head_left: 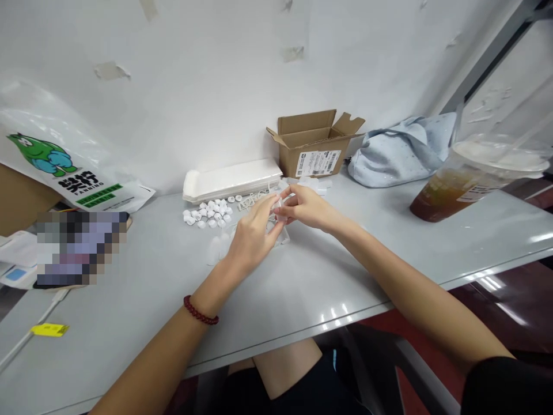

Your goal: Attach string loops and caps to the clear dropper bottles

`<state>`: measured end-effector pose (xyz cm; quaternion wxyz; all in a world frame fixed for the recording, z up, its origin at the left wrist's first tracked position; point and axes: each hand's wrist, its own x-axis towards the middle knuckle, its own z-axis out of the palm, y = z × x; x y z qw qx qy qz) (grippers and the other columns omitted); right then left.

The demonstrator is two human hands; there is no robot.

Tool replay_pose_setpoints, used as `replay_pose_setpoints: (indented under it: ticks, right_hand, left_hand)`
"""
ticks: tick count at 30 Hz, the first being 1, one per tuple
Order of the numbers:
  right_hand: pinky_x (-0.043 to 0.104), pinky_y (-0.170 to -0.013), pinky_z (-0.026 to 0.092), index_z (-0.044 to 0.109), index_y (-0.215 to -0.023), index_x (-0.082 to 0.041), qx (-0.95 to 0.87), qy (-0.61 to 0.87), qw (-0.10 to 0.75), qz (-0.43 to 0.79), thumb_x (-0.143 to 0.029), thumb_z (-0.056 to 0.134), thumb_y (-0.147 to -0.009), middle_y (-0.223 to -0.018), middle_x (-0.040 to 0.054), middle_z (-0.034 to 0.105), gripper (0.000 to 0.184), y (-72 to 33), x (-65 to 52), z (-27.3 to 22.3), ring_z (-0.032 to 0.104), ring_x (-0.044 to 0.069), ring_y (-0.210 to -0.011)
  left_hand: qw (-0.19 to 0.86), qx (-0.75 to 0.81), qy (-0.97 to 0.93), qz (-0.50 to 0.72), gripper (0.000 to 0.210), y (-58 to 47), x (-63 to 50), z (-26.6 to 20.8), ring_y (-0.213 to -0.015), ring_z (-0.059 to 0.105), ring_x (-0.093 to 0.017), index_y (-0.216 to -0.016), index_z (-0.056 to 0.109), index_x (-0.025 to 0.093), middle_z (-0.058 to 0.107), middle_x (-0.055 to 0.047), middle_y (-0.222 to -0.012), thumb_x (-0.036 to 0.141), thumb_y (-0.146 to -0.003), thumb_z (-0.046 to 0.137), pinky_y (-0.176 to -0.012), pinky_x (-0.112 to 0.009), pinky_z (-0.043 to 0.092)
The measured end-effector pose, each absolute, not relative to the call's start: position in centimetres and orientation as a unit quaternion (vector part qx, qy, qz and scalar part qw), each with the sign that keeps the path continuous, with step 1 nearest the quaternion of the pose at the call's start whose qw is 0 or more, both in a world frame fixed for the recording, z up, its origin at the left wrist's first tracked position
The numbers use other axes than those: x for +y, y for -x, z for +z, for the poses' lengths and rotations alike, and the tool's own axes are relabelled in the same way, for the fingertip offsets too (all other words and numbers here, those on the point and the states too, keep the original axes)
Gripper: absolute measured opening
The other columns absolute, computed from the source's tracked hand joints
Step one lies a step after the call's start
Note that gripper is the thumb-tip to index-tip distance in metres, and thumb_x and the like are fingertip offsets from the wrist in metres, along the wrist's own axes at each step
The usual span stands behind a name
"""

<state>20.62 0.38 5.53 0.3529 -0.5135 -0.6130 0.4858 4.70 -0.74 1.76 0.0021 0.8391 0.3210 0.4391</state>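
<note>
Bare forearms (168, 346) stretch from me across the grey table (298, 294) to my left hand (251, 239) and right hand (307, 207), close together, both pinching a small clear piece (280, 211) between them. Just left of them lies a cluster of small white pieces (211, 212), with a white stack (235, 177) behind; farther back, an open cardboard box (317, 155) stands by the wall (207, 92), and a drink cup (460, 181) sits well to the right.

A grey table (311, 288) carries small white pieces (211, 206), an open cardboard box (317, 154) and a blue bag (400, 154). A drink cup (464, 181) stands rightmost.
</note>
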Motion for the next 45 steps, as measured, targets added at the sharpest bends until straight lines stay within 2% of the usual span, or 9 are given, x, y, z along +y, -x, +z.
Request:
replay_pose_setpoints:
  ticks: [4, 8, 14, 19, 25, 30, 39, 45]
  right_hand:
    - [0.031, -0.064, 0.056, 0.043, -0.084, -0.019, -0.607, 0.520, 0.348, 0.490, -0.012, 0.063, -0.080, -0.067, 0.0009, 0.063, 0.022, -20.7, 0.3, 5.7, 0.066, 0.017, -0.063]
    - [0.029, -0.061, 0.055, 0.042, -0.083, -0.019, -0.612, 0.526, 0.324, 0.494, -0.013, 0.064, -0.080, -0.068, 0.0010, 0.062, 0.023, -21.1, 0.5, 5.7, 0.064, 0.015, -0.061]
    - [0.024, -0.052, 0.050, 0.045, -0.081, -0.018, -0.654, 0.523, 0.281, 0.468, -0.015, 0.065, -0.079, -0.067, 0.0016, 0.063, 0.021, -21.9, 0.5, 6.5, 0.062, 0.014, -0.061]
    - [0.022, -0.052, 0.047, 0.054, -0.077, -0.016, -0.697, 0.528, 0.214, 0.435, -0.016, 0.059, -0.083, -0.070, 0.0040, 0.064, 0.008, -23.1, 0.3, 7.7, 0.062, 0.014, -0.065]
    - [0.024, -0.051, 0.043, 0.060, -0.069, -0.016, -0.730, 0.526, 0.119, 0.420, -0.015, 0.056, -0.081, -0.068, 0.0051, 0.065, 0.012, -23.7, 0.8, 7.2, 0.060, 0.015, -0.064]
    - [0.025, -0.050, 0.039, 0.056, -0.062, -0.018, -0.741, 0.541, 0.061, 0.392, -0.018, 0.055, -0.079, -0.063, 0.0034, 0.063, 0.018, -23.4, 0.9, 6.9, 0.055, 0.014, -0.055]
    - [0.026, -0.058, 0.042, 0.057, -0.064, -0.017, -0.756, 0.535, 0.048, 0.375, -0.016, 0.053, -0.079, -0.060, 0.0019, 0.063, 0.016, -23.4, 1.2, 6.5, 0.054, 0.013, -0.053]
    - [0.026, -0.058, 0.041, 0.055, -0.057, -0.018, -0.765, 0.534, 0.059, 0.355, -0.015, 0.054, -0.078, -0.062, 0.0035, 0.065, 0.021, -23.9, 1.2, 7.0, 0.055, 0.014, -0.057]
  left_hand:
    - [0.023, 0.336, -0.834, 0.438, 0.038, -4.6, -0.6, 1.7, -0.113, 0.060, -0.023, -0.120, 0.051, 0.016, 0.063, -0.013, -0.119, 0.020, -0.084, 0.062, -0.092, -0.038, 0.054]
    - [0.053, 0.354, -0.839, 0.410, 0.051, -4.6, -0.5, 1.6, -0.112, 0.060, -0.023, -0.128, 0.044, 0.018, 0.062, -0.013, -0.121, 0.022, -0.082, 0.065, -0.089, -0.039, 0.055]
    - [0.062, 0.359, -0.849, 0.383, 0.053, -4.7, -0.7, 2.0, -0.114, 0.057, -0.026, -0.128, 0.043, 0.021, 0.060, -0.013, -0.122, 0.023, -0.081, 0.067, -0.094, -0.044, 0.049]
    - [0.086, 0.380, -0.846, 0.364, 0.052, -5.4, -1.1, 2.5, -0.114, 0.053, -0.026, -0.122, 0.046, 0.020, 0.057, -0.012, -0.119, 0.023, -0.077, 0.071, -0.096, -0.045, 0.046]
    - [0.141, 0.399, -0.858, 0.292, 0.057, -5.9, -1.2, 2.3, -0.116, 0.050, -0.028, -0.125, 0.042, 0.017, 0.055, -0.013, -0.119, 0.024, -0.075, 0.069, -0.098, -0.048, 0.042]
    - [0.174, 0.408, -0.860, 0.253, 0.057, -5.9, -1.4, 2.5, -0.115, 0.050, -0.031, -0.124, 0.042, 0.022, 0.056, -0.011, -0.116, 0.025, -0.073, 0.067, -0.096, -0.051, 0.043]
    - [0.163, 0.403, -0.869, 0.237, 0.050, -5.8, -1.2, 2.4, -0.113, 0.050, -0.032, -0.119, 0.049, 0.023, 0.057, -0.012, -0.115, 0.030, -0.073, 0.066, -0.092, -0.050, 0.045]
    - [0.142, 0.409, -0.878, 0.204, 0.055, -5.6, -1.1, 2.7, -0.114, 0.047, -0.032, -0.125, 0.045, 0.021, 0.059, -0.012, -0.114, 0.029, -0.075, 0.063, -0.095, -0.051, 0.042]
